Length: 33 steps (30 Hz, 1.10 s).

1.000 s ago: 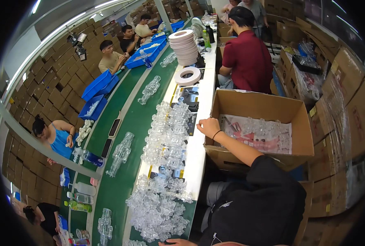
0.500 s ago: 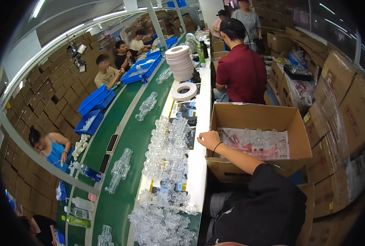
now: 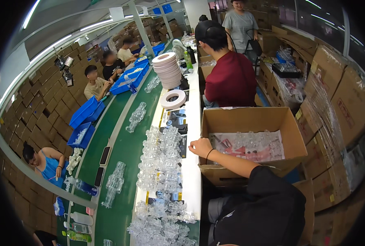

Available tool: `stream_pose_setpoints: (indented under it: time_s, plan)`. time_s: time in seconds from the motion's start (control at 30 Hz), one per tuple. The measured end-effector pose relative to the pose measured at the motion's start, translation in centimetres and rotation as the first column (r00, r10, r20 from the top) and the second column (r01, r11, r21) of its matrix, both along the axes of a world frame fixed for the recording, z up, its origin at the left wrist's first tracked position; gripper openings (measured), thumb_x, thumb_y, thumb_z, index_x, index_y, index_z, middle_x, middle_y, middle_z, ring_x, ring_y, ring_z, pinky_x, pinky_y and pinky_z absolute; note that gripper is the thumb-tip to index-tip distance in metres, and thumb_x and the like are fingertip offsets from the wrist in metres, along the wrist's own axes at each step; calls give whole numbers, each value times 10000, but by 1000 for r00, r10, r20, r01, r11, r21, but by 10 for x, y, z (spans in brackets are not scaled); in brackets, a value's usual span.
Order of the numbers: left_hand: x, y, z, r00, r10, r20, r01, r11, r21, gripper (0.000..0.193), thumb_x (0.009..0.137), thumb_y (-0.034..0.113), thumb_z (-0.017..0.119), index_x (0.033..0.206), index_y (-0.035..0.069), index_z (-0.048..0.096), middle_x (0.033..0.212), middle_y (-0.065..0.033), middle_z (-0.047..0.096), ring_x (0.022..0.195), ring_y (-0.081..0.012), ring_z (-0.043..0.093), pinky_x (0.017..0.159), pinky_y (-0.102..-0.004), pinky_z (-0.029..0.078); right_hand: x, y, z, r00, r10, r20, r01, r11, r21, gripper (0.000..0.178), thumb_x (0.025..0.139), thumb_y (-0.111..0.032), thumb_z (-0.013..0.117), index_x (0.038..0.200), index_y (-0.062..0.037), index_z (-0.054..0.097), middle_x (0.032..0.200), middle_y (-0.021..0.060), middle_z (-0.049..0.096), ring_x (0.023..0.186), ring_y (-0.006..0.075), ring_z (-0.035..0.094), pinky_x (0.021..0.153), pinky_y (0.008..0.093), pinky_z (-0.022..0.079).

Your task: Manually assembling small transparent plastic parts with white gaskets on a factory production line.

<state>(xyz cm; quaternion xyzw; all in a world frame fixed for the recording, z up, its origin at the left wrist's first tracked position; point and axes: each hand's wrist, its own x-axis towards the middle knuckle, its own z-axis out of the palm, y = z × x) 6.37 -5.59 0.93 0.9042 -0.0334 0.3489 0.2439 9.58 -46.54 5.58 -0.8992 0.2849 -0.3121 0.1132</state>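
Note:
My right hand (image 3: 201, 148) rests at the left edge of an open cardboard box (image 3: 254, 116), over the white strip of the bench. Its fingers are curled together, and nothing shows between them. A dark band circles the wrist, and the forearm crosses the box's near corner. Inside the box, several clear plastic pieces (image 3: 254, 141) lie on a printed sheet (image 3: 227, 151). Left of the hand, clear jointed plastic parts (image 3: 160, 158) stand in rows, with a loose heap of similar pieces (image 3: 162, 225) nearer to me. My left hand is out of view.
Beyond the rows stand a stack of white rings (image 3: 167, 71) and a few loose rings (image 3: 173, 99). More clear parts (image 3: 114, 184) lie along a green conveyor (image 3: 123, 149). Blue bins (image 3: 82, 135) and co-workers line its far side. A person in dark red (image 3: 231, 80) sits beyond the box.
The whole view has shifted, so most things sit further left. My right hand stays by the box edge, fingers still curled. The seated person in dark red has the head turned differently.

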Motion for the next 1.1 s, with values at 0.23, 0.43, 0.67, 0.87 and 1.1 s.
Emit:
stream_pose_setpoints:
  time_s: [0.23, 0.43, 0.67, 0.87, 1.1]
  plan:
    - [-1, 3, 2, 1000, -3, 1, 3, 1000, 6, 292, 900, 207, 457, 1088, 15, 571, 1044, -201, 570, 972, -374, 535, 865, -456, 418, 0, -5, -9, 1000, -17, 21, 18, 998, -56, 224, 758, -315, 576, 655, -141, 670, 542, 105, 596, 517, 287, 598, 526, 385, 483]
    - [0, 5, 4, 1000, 2, 2, -2, 1000, 9, 292, 899, 202, 458, 1088, 10, 568, 1042, -206, 568, 970, -377, 533, 864, -458, 417, 2, -1, 1, 1000, -6, -15, 6, 1000, 1, 262, 766, -315, 559, 639, -105, 651, 595, 106, 619, 567, 284, 615, 559, 396, 490]
    - [0, 4, 4, 1000, 5, 3, -5, 1000, 7, 291, 897, 197, 459, 1088, 4, 566, 1040, -211, 566, 968, -382, 531, 864, -460, 417, 1, -5, -6, 1000, -16, 25, 17, 998, -62, 229, 765, -324, 574, 655, -149, 673, 541, 103, 596, 512, 286, 596, 532, 386, 486]
    - [0, 6, 3, 1000, 10, 1, -10, 1000, 6, 291, 896, 192, 460, 1089, 0, 563, 1038, -215, 564, 966, -386, 530, 863, -461, 417, 1, 1, 1, 999, -22, -23, 22, 1000, -7, 250, 763, -310, 564, 639, -110, 649, 600, 97, 624, 578, 279, 620, 571, 398, 492]
    - [-3, 6, 4, 1000, 7, 7, -7, 1000, 6, 291, 895, 187, 460, 1089, -6, 561, 1036, -221, 562, 964, -390, 528, 862, -464, 416, -9, -2, 0, 999, 20, -30, -20, 1000, -3, 201, 777, -320, 582, 778, -148, 686, 577, 99, 615, 546, 275, 612, 540, 378, 488]
